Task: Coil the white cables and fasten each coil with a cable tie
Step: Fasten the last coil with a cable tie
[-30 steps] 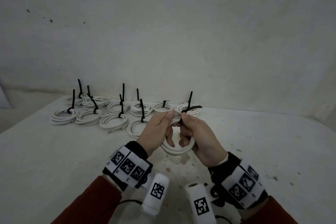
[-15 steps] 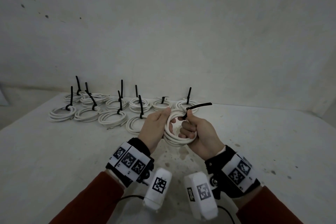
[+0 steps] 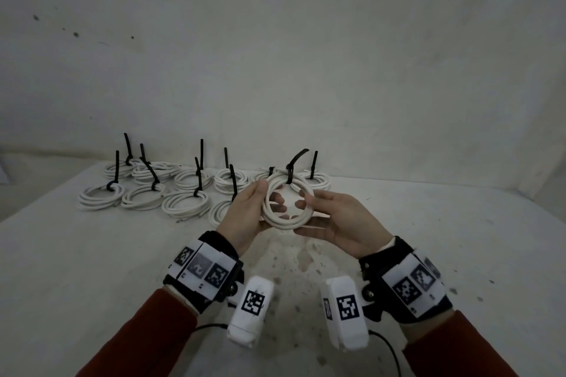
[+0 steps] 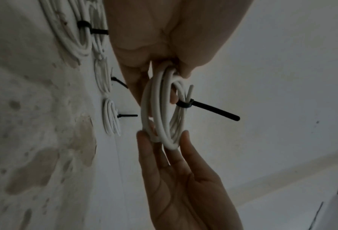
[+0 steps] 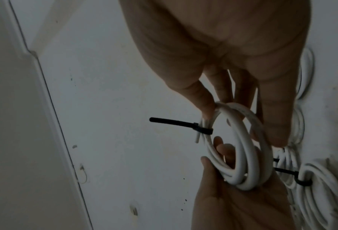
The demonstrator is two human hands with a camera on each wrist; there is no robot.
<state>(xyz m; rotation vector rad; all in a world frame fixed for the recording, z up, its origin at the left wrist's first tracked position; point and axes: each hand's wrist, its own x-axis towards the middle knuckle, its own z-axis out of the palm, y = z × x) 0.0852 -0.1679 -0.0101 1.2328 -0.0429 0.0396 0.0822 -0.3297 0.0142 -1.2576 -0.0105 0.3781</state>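
White coil [image 3: 289,203] held up off the desk [image 3: 92,254] between both grips: left hand [image 3: 249,217] pinching its left rim, right hand [image 3: 340,223] cradling it with near-straight fingers. Black cable tie [image 3: 294,167] cinched at far rim, tail uncut. Beyond the grips, ten-odd tied coils [image 3: 183,199] lie finished. No loose cables visible; this coil likely just needs setting down.

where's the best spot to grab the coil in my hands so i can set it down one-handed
Probably the coil at its near, lower arc, from the left hand side, thumb over and fingers through the ring. The cable tie cinches the far arc with its tail sticking up there, so that end is awkward.
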